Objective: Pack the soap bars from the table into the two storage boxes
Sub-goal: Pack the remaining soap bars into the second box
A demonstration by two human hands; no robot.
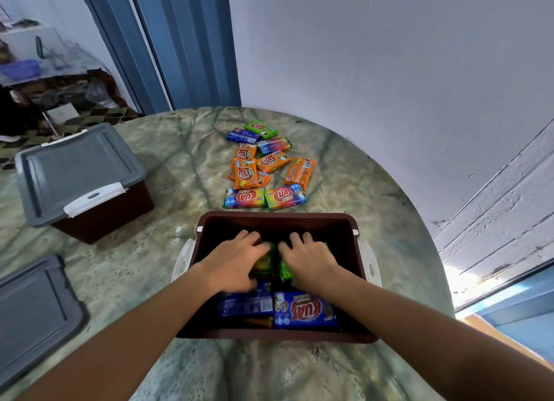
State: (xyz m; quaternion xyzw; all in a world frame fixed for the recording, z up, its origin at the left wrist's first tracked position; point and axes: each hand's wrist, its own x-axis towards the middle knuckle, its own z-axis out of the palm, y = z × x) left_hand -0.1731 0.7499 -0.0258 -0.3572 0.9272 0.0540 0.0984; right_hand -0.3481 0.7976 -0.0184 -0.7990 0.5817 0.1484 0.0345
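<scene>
I see both of my hands down inside the open brown storage box point(278, 220) at the near middle of the marbled green tabletop point(186, 172). My left hand point(239, 258) lies with fingers curled over a green-wrapped soap bar point(265, 262); my right hand point(308, 261) lies the same way over another green bar point(286, 270) just beside it. Nearer me in the box lie two blue bars point(302, 310) side by side. Beyond the box, a loose cluster of soap bars point(263, 166) in orange, blue, green and rainbow wrappers rests on the tabletop. To the left stands a second brown box with its grey lid point(78, 169) on. A separate grey lid point(33, 316) lies at the near left edge.
</scene>
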